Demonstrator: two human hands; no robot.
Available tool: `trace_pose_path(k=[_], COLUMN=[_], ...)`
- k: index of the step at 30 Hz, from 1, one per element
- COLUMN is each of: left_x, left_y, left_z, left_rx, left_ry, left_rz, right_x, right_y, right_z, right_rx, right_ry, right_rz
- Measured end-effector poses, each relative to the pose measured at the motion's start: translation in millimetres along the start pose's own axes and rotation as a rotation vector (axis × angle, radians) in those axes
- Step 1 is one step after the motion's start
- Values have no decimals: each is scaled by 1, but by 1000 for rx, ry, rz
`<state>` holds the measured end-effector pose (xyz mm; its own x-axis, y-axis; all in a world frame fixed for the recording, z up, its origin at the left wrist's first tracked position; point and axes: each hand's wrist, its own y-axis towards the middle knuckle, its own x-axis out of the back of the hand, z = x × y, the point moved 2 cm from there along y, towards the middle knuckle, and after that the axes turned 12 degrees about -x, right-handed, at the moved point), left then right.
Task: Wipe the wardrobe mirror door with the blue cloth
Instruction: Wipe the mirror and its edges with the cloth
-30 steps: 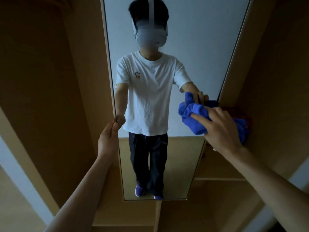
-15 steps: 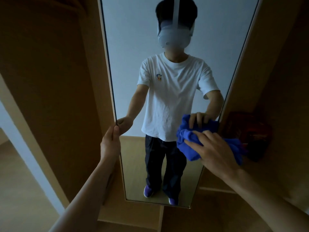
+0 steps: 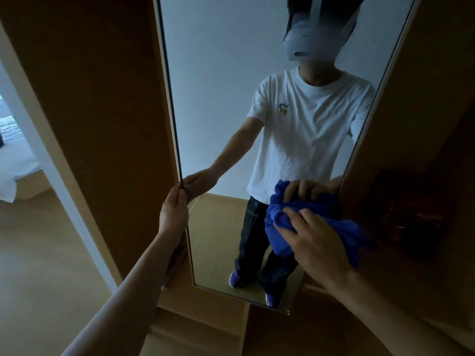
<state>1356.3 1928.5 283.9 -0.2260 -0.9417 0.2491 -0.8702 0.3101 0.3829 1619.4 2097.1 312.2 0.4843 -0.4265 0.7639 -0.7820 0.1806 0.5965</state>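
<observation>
The tall wardrobe mirror door fills the middle of the view, framed in light wood. My left hand grips its left edge at about mid height. My right hand is pressed over a bunched blue cloth, which lies against the glass near the mirror's lower right edge. The mirror reflects a person in a white T-shirt and dark trousers, with both hands and the cloth doubled in it.
Brown wardrobe panels flank the mirror on both sides. A dark reddish object sits in the shadowed space to the right. A white door frame and pale wooden floor lie to the left.
My right hand has slid the cloth down the glass along the right edge. The view has shifted left and nearer. My left hand still holds the door's edge.
</observation>
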Motion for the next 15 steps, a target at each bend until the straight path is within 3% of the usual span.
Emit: trace_pose_path(k=[6, 9, 15], left_x=[2, 3, 5], left_y=[0, 1, -2], left_z=[7, 10, 16], left_rx=[13, 5, -10], left_ry=[35, 48, 28], left_rz=[-4, 3, 18], right_x=[46, 43, -8], right_y=[52, 58, 9], right_z=[-20, -19, 11], right_rx=[-139, -125, 6], right_ry=[92, 65, 35], right_rz=[-171, -212, -55])
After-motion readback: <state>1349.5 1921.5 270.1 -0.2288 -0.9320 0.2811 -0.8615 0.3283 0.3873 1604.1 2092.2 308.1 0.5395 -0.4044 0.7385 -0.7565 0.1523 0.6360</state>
